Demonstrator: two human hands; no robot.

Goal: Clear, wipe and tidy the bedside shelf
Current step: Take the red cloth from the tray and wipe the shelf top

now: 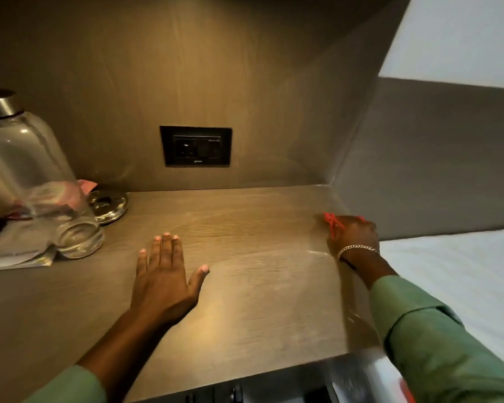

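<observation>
shelf (245, 228) of brown wood grain fills the middle of the view, set into a niche with a matching back panel and a side panel on the right; most of its top is bare, and pale streaks show across the right half. the left hand (163, 274) lies palm down and flat on the shelf near its front middle, fingers stretched out and a little apart, thumb spread to the right, gripping nothing. the right hand (351, 235) sits at the shelf's right edge by the side panel, fingers curled closed around a red cloth (332, 223), of which only a small bunched part sticks out to the left of the knuckles; a silver chain bracelet (358, 249) circles that wrist, and both arms wear green sleeves (437, 338). at the far left of the shelf stands a clear glass bottle (26, 170) with a metal cap, its base close to a low glass tumbler (80, 238) that rests on some papers (15, 257). just behind them, near the back panel, lies a round shiny metal lid or coaster (108, 205), with something pink beside it, too blurred to name. a black socket plate (196, 146) is set in the back panel above the shelf. to the right, beyond the side panel, is a white bed sheet (454, 274).
</observation>
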